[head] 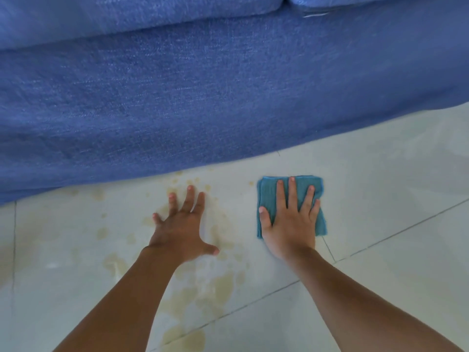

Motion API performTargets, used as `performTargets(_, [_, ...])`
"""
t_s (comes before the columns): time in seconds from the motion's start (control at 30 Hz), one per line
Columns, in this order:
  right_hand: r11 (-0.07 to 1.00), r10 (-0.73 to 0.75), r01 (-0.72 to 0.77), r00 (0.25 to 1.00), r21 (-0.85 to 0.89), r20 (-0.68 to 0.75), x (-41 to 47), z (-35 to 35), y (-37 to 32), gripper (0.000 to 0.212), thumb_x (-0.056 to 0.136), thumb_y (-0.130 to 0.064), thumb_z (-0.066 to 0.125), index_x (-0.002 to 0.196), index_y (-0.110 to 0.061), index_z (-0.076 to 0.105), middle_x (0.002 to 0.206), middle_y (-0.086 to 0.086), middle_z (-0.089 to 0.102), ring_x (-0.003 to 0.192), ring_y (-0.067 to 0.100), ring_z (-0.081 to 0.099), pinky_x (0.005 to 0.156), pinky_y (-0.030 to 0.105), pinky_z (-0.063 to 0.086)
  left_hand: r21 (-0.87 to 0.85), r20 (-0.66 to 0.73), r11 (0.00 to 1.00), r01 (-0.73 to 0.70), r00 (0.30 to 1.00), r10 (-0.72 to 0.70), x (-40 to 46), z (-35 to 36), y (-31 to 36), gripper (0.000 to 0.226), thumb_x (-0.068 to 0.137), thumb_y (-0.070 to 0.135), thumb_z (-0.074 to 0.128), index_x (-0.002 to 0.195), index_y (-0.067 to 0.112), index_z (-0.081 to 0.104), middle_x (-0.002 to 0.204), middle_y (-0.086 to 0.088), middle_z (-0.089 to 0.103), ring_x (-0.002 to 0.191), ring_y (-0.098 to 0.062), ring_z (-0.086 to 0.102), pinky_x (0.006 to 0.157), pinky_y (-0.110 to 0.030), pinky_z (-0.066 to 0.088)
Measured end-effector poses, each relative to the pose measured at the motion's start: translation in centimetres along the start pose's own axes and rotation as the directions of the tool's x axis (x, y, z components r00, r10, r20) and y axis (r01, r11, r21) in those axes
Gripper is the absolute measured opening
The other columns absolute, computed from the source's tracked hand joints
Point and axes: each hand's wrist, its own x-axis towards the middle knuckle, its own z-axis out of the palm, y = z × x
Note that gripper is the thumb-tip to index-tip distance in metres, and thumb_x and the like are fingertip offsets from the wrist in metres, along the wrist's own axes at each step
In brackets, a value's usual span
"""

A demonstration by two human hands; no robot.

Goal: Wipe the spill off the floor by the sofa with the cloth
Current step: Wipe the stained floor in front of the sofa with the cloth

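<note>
Cloth (269, 199), teal, folded into a thick square pad, lies flat on the floor (380, 199) under the right hand (289, 224). Fingers spread wide and palm down, pressing, not pinching; likely so the whole pad bears on the tile and can slide as one piece. Fold probably gives more soak and a clean face. Spill (218, 283), yellowish patches and droplets, sits left of the pressing hand and toward the wrist side, running up to the sofa (177, 110) base; none visible under the pad itself. Left hand (182, 224) is splayed flat on the tile amid the droplets, holding nothing, apparently bracing body weight. Judged: wiping barely begun, most stain remains. No brands, labels or writing readable; a pale tag-like strip on the sofa seam is illegible.
</note>
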Motion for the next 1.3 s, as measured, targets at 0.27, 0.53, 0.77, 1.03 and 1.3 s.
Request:
performTargets(0.27, [0.984,-0.17,0.17,0.985,-0.048,0.002,-5.1,1.4,2.4,0.082,0.098,-0.066,0.022,0.166,-0.021,0.011,0.175,0.004,0.005,0.159,0.044,-0.004,0.126,0.056,-0.006,-0.021,-0.023,1.0,-0.001,1.0,0.001,-0.3,-0.1,0.0,0.137,0.062,0.071,0.076,0.155,0.033,-0.018,0.158,0.012,-0.037,0.149,-0.029,-0.027,0.118,-0.065,0.008])
performTargets(0.53, [0.99,-0.142,0.142,0.99,-0.025,-0.023,1.2,0.1,-2.8,0.076,0.1,-0.062,0.018,0.166,-0.03,-0.003,0.175,-0.001,-0.012,0.157,0.043,-0.018,0.126,0.054,-0.013,-0.029,-0.036,1.0,0.001,0.999,-0.002,-0.2,-0.2,0.1,0.139,0.059,0.068,0.08,0.155,0.035,-0.014,0.161,0.014,-0.031,0.15,-0.027,-0.025,0.117,-0.066,0.007])
performTargets(0.77, [0.931,-0.353,0.355,0.935,-0.085,0.028,-3.1,0.3,2.8,0.076,0.097,-0.065,0.021,0.165,-0.032,0.015,0.175,-0.005,0.01,0.161,0.033,-0.003,0.128,0.05,0.003,-0.038,-0.058,0.999,-0.009,0.998,0.007,-0.7,-0.2,0.0,0.136,0.061,0.066,0.081,0.156,0.034,-0.011,0.162,0.013,-0.029,0.15,-0.026,-0.023,0.118,-0.064,0.007])
performTargets(1.03, [0.933,-0.35,0.354,0.935,-0.069,0.061,2.9,-0.1,-5.1,0.079,0.093,-0.066,0.007,0.164,-0.035,-0.007,0.174,-0.007,-0.016,0.157,0.036,-0.021,0.127,0.053,-0.011,-0.037,-0.164,0.995,0.096,0.981,-0.101,-2.3,-3.0,-5.9,0.12,0.069,0.068,0.075,0.158,0.034,0.003,0.167,0.011,-0.013,0.154,-0.02,-0.006,0.122,-0.052,0.016])
performTargets(1.3, [0.904,-0.414,0.42,0.906,-0.079,0.083,5.4,-0.9,-8.2,0.079,0.092,-0.066,0.009,0.164,-0.036,-0.004,0.175,-0.008,-0.009,0.158,0.036,-0.017,0.127,0.053,-0.009,-0.026,-0.062,0.989,0.148,0.987,-0.15,-2.5,-1.7,-9.4,0.134,0.061,0.062,0.084,0.158,0.03,-0.004,0.165,0.01,-0.021,0.154,-0.025,-0.008,0.117,-0.049,0.027])
